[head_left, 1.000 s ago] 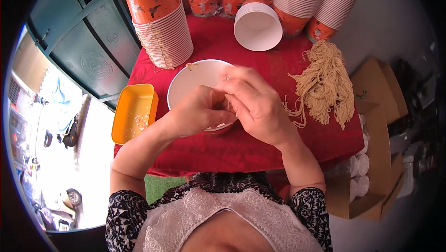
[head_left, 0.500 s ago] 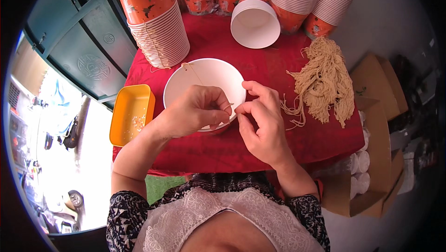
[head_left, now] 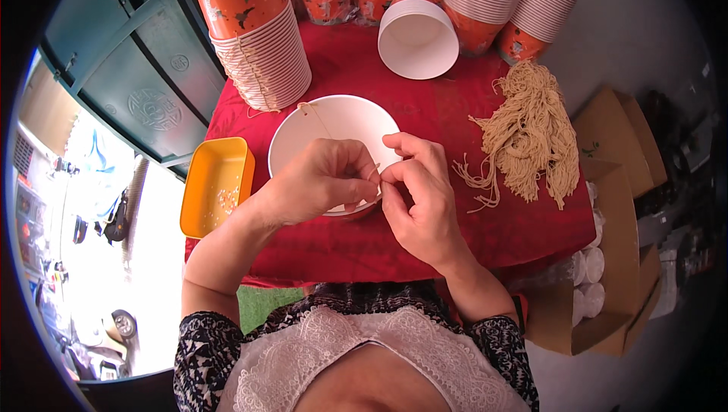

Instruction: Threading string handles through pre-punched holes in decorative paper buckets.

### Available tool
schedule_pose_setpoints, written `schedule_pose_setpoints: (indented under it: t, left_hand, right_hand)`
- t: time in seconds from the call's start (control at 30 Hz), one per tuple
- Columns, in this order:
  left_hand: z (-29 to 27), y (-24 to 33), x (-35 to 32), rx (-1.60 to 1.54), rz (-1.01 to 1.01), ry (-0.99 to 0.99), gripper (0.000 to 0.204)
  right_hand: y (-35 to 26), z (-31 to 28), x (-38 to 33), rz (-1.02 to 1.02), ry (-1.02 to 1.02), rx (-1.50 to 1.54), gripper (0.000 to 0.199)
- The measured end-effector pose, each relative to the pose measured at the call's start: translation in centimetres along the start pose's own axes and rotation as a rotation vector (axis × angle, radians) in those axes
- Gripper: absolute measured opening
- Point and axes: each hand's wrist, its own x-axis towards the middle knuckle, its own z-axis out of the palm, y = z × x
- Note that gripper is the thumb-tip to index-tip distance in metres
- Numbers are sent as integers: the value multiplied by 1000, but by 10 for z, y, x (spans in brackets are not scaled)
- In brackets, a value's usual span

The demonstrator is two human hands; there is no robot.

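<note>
A white-lined paper bucket (head_left: 362, 117) stands mouth-up in front of me on the red cloth. Beige string (head_left: 318, 117) is fastened at its far left rim and runs down inside toward my hands. Over the near rim, my left hand (head_left: 330, 180) is closed in a pinch, with a short string end sticking up from its fingertips. My right hand (head_left: 425, 196) meets it at the near right rim, thumb and forefinger drawn together. Whatever lies between the right fingertips is too small to make out.
A yellow tray (head_left: 199, 211) with small white beads is at left. Behind it rises a stack of orange-patterned buckets (head_left: 265, 63). Beige string hanks (head_left: 535, 135) lie at right. One bucket (head_left: 418, 40) lies tipped at the back, before wrapped stacks (head_left: 485, 2). Cardboard boxes (head_left: 622, 237) stand right.
My right hand has shifted slightly left, its fingertips coming up against those of my left hand. The left hand has barely moved.
</note>
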Motion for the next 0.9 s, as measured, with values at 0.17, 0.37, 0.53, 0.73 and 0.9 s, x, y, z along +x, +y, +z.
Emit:
schedule_pose_setpoints:
  t: [0.17,0.37,0.53,0.73,0.9]
  left_hand:
    - [1,5,1,75,-13,76,6]
    - [1,2,4,-66,-18,76,6]
    - [-1,-3,3,-26,17,53,8]
    - [0,-6,1,69,39,76,10]
    - [9,-10,-4,329,205,157,10]
  right_hand:
    - [-7,3,-3,22,40,-1,20]
    - [-17,5,-9,-30,102,-89,20]
    - [-9,5,-11,-65,91,-74,18]
    - [5,1,-7,-51,44,-206,14]
    - [5,1,-4,-17,7,-172,13]
